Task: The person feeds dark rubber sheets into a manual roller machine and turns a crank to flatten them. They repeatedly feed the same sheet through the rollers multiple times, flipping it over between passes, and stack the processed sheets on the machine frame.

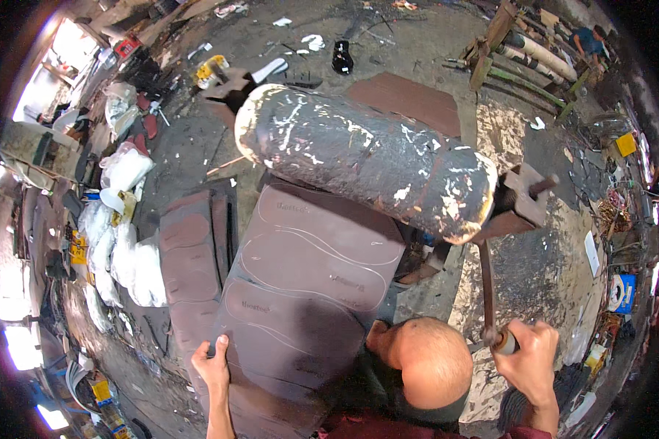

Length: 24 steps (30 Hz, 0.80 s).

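A brown sheet point(311, 241) with pale curved sole outlines slopes up from my lap to the thick black roller point(359, 150), whose surface is flecked with white. On the sheet's lower left edge, my left hand point(214, 366) pinches the margin, its thumb uppermost; the fingertips are partly hidden. My right hand point(531, 358) is closed in a fist around the light handle point(505, 342) of a crank. The crank's rusty metal arm point(487, 285) rises from that handle toward the roller's right end, beside a metal bracket point(520, 201). My bare knee point(436, 362) is between the hands.
More brown sheets point(187, 256) lie stacked to the left, near white plastic bags point(143, 267). Beyond the roller lies a brown panel point(410, 102). A frame with rollers point(538, 58) stands at the far right, where another person point(589, 44) is bent over. Scraps litter the floor.
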Each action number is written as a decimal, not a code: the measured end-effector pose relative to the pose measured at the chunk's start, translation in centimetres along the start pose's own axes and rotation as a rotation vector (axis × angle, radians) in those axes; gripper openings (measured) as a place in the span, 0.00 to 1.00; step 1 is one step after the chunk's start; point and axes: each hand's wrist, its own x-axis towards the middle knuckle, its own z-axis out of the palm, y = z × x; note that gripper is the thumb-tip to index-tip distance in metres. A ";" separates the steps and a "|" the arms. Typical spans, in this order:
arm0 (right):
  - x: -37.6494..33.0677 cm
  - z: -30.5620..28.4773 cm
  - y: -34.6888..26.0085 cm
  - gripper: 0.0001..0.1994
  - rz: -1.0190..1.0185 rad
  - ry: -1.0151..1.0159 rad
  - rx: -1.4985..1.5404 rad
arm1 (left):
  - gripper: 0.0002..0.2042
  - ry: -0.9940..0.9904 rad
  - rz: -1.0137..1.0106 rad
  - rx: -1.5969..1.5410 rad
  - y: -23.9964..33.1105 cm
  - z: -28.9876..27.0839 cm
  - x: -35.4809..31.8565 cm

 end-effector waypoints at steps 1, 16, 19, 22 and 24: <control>0.3 -0.3 0.3 0.13 -0.003 -0.037 -0.034 | 0.26 0.022 0.010 -0.026 -0.1 0.1 0.1; 26.2 3.2 18.2 0.06 0.014 0.485 -0.480 | 0.24 0.149 -0.015 0.173 10.3 4.6 2.8; 31.9 13.5 21.9 0.08 0.308 0.370 -0.767 | 0.19 -0.116 0.104 0.058 13.0 5.6 5.1; 32.1 19.5 24.9 0.08 0.368 0.176 -0.231 | 0.20 -0.348 0.211 0.048 11.8 2.9 4.5; 31.5 20.2 27.0 0.12 0.256 0.186 -0.263 | 0.22 -0.616 0.053 0.069 9.1 -1.7 3.4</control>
